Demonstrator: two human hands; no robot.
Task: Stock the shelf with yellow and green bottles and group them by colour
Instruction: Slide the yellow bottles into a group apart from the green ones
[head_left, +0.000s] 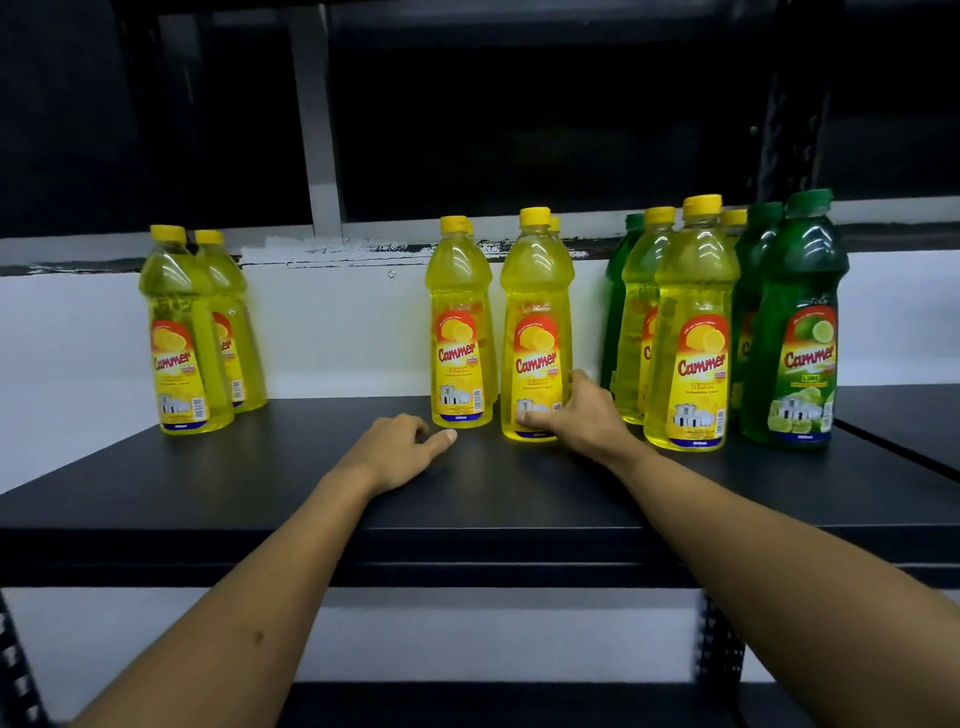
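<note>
On the black shelf (260, 483) stand yellow and green bottles. My right hand (576, 415) grips the lower part of a yellow bottle (537, 312) at the middle. My left hand (397, 449) rests on the shelf with loosely curled fingers, just left of and below another yellow bottle (460, 322) and holding nothing. Each of these two bottles has another yellow one behind it. Two yellow bottles (182, 332) stand at the far left. At the right, yellow bottles (693, 332) and green bottles (795, 322) stand mixed together; one more green bottle (621, 291) is at that group's left rear.
A white wall (332, 332) backs the shelf, with a dark band and a grey upright post (317, 114) above. A second shelf board (909, 415) adjoins at the right. Below the front edge runs a lower shelf, with perforated black uprights (719, 639) at both sides.
</note>
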